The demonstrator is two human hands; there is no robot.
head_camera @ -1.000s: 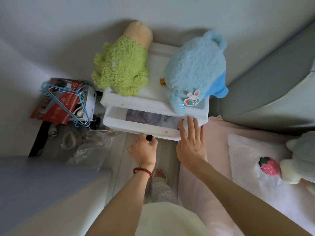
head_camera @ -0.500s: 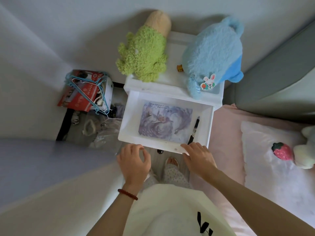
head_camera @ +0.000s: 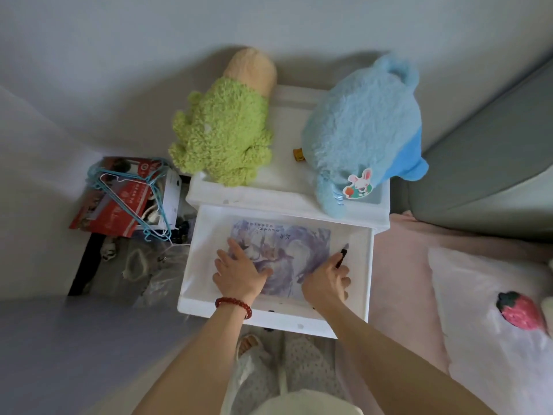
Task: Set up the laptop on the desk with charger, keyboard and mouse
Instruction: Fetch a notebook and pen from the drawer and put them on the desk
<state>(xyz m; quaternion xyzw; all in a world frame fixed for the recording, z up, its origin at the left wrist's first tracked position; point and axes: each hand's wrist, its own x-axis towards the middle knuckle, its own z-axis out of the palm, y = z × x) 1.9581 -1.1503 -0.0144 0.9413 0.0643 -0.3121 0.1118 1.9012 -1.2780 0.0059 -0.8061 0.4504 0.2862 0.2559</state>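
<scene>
Both hands are now inside the pulled-out white drawer [head_camera: 191, 265]; half a second ago they were at its near edge. The left hand [head_camera: 238, 272] lies flat, fingers spread, on a purple illustrated sheet [head_camera: 287, 244]. The right hand [head_camera: 326, 281] curls around a black pen [head_camera: 341, 257], hiding its lower part. A green plush [head_camera: 221, 139] and blue plush [head_camera: 359, 127] sit on top. No laptop, charger, keyboard or mouse is visible.

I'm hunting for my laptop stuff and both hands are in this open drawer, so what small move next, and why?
Probably lift the flat illustrated item with both hands: the left hand lies on it, the right hand is at its edge by a black pen, and nothing else shows in the white drawer.
</scene>
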